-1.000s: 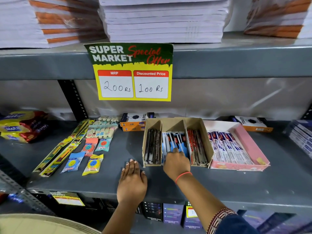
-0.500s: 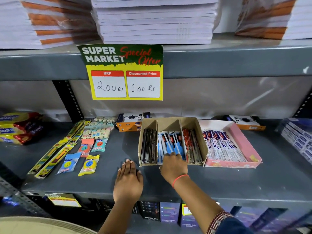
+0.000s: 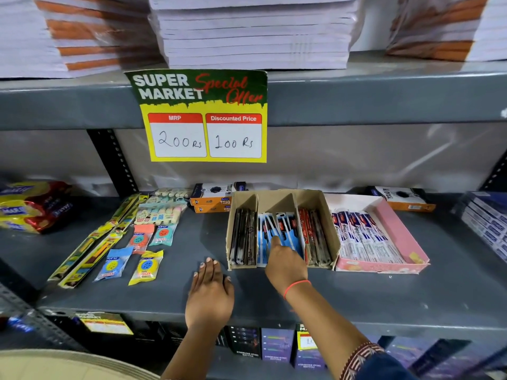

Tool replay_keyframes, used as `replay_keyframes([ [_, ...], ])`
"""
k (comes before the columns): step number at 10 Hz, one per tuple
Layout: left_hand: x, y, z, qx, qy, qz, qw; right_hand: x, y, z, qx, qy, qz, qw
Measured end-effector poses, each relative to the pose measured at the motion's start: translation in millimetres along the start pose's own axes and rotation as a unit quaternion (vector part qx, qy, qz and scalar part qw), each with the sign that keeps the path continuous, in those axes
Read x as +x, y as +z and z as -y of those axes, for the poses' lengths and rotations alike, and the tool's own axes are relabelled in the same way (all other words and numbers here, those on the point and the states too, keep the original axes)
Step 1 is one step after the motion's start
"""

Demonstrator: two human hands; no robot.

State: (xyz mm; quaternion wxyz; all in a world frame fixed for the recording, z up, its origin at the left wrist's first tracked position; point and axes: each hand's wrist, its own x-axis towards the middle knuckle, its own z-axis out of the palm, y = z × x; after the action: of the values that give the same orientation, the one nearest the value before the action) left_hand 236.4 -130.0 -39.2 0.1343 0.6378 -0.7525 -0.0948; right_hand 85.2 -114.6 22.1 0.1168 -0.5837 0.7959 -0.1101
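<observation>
Head view: left hand (image 3: 210, 294) flat on shelf (image 3: 384, 297); right hand (image 3: 285, 263) in middle of three compartments (image 3: 277, 204), grip unclear

— What is the left hand (image 3: 210, 294) doing?

— It is lying palm down, with the fingers straight, close together and pointing away from the body. The thumb is sticking out to the right. The left forearm (image 3: 189, 352) is coming up from the bottom edge of the view.

— And the right hand (image 3: 285, 266)?

— It is reaching further forward, with its back facing up. One finger (image 3: 275, 242) is stretching ahead. The others are bending down out of sight, so I cannot tell whether they are gripping. The right forearm (image 3: 326, 322) is slanting in from the lower right. The hands are sitting just beside each other, not touching.
</observation>
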Motion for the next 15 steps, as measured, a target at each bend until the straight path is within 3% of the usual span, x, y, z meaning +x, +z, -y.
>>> replay_keyframes([
  [2,0,-2,-1,-0.003,0.004,-0.002,1.0,4,-3,-3,0.039,0.011,0.04,0.998],
  [6,-1,-2,-1,-0.009,-0.001,-0.009,1.0,2,-8,-3,-0.145,-0.066,0.061,0.985],
  [8,-1,-2,-1,-0.004,-0.004,-0.005,1.0,14,-4,-3,-0.164,-0.1,0.089,0.977],
  [11,-1,-1,-1,-0.004,-0.003,-0.009,1.0,14,0,-11,-0.1,-0.088,0.088,0.987],
  [15,-1,-2,-2,-0.003,-0.005,-0.011,1.0,13,3,-6,-0.143,-0.017,0.126,0.981],
])
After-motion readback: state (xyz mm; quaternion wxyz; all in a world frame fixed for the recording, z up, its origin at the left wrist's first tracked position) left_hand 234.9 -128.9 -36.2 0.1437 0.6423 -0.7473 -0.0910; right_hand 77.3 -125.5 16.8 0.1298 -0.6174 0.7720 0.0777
